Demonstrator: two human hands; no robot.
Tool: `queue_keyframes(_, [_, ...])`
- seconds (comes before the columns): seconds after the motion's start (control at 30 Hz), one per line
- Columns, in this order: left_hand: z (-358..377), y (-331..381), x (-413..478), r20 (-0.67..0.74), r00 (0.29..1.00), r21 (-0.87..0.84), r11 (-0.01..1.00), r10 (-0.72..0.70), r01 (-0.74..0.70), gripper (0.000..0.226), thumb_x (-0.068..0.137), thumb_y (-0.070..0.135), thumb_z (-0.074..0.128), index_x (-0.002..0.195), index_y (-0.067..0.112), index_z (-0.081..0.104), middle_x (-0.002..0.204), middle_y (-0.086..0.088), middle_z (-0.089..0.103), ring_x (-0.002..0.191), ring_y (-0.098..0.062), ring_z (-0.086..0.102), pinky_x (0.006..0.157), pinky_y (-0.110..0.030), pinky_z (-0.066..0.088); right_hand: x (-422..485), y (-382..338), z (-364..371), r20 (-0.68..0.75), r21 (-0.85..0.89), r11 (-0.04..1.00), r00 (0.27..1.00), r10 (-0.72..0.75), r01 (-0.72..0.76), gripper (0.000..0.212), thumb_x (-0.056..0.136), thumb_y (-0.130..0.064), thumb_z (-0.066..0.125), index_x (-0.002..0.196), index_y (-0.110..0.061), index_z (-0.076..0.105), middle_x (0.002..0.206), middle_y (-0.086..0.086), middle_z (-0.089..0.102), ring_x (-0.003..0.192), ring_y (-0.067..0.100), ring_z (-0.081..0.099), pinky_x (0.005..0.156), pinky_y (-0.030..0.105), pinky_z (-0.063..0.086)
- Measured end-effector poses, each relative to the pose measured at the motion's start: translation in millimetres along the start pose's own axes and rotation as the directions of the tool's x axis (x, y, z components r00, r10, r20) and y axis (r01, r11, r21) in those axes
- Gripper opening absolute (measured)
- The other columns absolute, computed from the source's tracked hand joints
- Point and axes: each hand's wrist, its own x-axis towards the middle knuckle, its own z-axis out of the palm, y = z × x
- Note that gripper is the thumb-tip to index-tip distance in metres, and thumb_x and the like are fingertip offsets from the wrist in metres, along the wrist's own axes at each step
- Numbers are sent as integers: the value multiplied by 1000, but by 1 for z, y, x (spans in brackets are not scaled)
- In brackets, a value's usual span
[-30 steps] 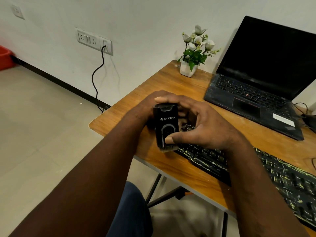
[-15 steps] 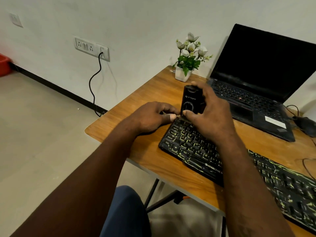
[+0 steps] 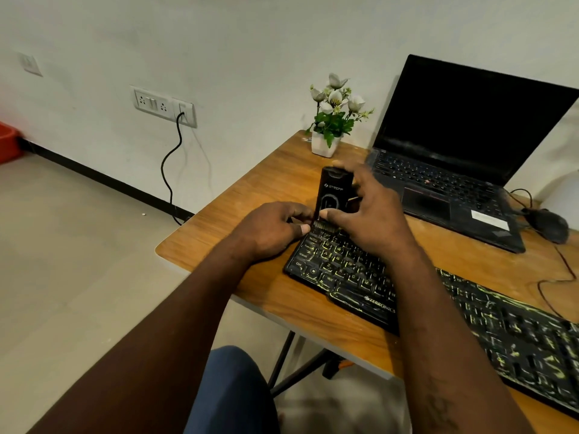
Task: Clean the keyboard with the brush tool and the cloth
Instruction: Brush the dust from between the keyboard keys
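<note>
Head view, looking down: the brush tool [image 3: 333, 192] stands upright on the far left corner of the keyboard [image 3: 344, 270]. Its long axis runs close to vertical, leaning slightly. The capped end points up toward the wall and the bristles [image 3: 324, 226] point down, touching the top row of keys.

The tool is a slim black block with rounded edges. It has a pale "STRIFF" mark near its top and an oval outline lower on the face turned to the camera. The bristles form a short, dark, flat tuft at its foot.

The right hand [image 3: 369, 220] grips the tool, with the thumb [image 3: 329, 214] pressed on the lower front face and the fingers wrapped round its far side. The left hand [image 3: 269, 230] rests on the table [image 3: 250, 220] at the same corner of the keyboard. Its fingers are curled and its thumb tip sits just beside the bristles (I cannot tell whether it pinches anything there).

The keyboard is black with yellow-green legends and a "ZEBRONICS" mark on its near edge. It lies slantwise on the wooden table, its long axis running from the middle of the frame down to the right.

Behind it sits an open laptop [image 3: 454, 170] with a dark screen. A small white flower pot [image 3: 324, 145] stands to the laptop's left and a dark mouse [image 3: 546, 225] lies to its right.
</note>
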Motion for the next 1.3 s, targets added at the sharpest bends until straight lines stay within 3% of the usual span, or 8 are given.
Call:
queue_keyframes(0.23, [2, 3, 5, -61, 998, 52, 998, -18, 21, 23, 98, 28, 65, 117, 36, 74, 110, 12, 74, 101, -10, 67, 99, -45, 53, -1, 5, -6, -8, 55, 998, 999, 33, -32, 84, 79, -21, 87, 144, -47, 42, 126, -1, 63, 99, 14, 67, 71, 25, 58])
queue_keyframes(0.37, [4, 7, 7, -64, 998, 115, 993, -23, 30, 25, 100, 31, 60, 120, 38, 74, 116, 11, 73, 104, -10, 65, 100, -41, 52, 0, 5, -4, -99, -114, 991, 994, 55, -66, 87, 80, -22, 87, 149, -44, 38, 131, 7, 66, 106, 24, 69, 74, 30, 61])
queue_keyframes(0.5, [6, 7, 9, -60, 998, 147, 988, -34, 43, 25, 98, 34, 58, 115, 40, 74, 112, 13, 74, 101, -10, 66, 98, -43, 52, -1, 8, -12, -32, 48, 998, 999, 38, -36, 83, 80, -21, 86, 146, -44, 43, 120, -5, 62, 92, 3, 63, 66, 14, 48])
queue_keyframes(0.7, [6, 5, 9, -57, 998, 162, 986, -24, 33, 26, 97, 35, 56, 113, 40, 75, 110, 16, 74, 102, -8, 65, 99, -41, 52, 0, 7, -6, -116, -101, 993, 992, 51, -63, 85, 81, -20, 85, 147, -46, 38, 129, 5, 66, 105, 21, 68, 75, 28, 59])
queue_keyframes(0.87, [7, 4, 10, -80, 997, 192, 981, -18, 34, 37, 90, 46, 51, 120, 42, 73, 116, 13, 74, 103, -12, 66, 96, -42, 53, -5, 8, -11, 56, 75, 997, 998, -29, 24, 82, 80, -19, 86, 143, -48, 43, 120, -6, 62, 93, 2, 64, 67, 14, 53])
queue_keyframes(1.0, [7, 4, 12, -69, 997, 228, 974, 19, -3, 29, 98, 38, 53, 117, 42, 74, 114, 14, 74, 103, -10, 65, 95, -38, 51, -3, 6, -7, -109, -101, 994, 994, 28, -39, 85, 80, -21, 86, 146, -46, 39, 129, 4, 66, 106, 23, 69, 77, 27, 57])
queue_keyframes(1.13, [8, 2, 11, -93, 995, 238, 971, 25, -2, 31, 98, 40, 51, 121, 43, 72, 116, 12, 75, 100, -12, 66, 91, -38, 53, -8, 5, -14, 15, 100, 995, 1000, 1, -2, 93, 78, -21, 88, 150, -47, 35, 122, -10, 61, 97, 3, 65, 72, 16, 51])
queue_keyframes(1.3, [8, 4, 9, -83, 994, 282, 959, 68, -42, 30, 100, 36, 50, 120, 41, 72, 122, 9, 73, 105, -15, 64, 94, -40, 52, -5, 1, -17, -97, -196, 980, 995, 25, -43, 90, 81, -25, 86, 152, -40, 33, 131, 7, 66, 108, 24, 68, 80, 30, 57])
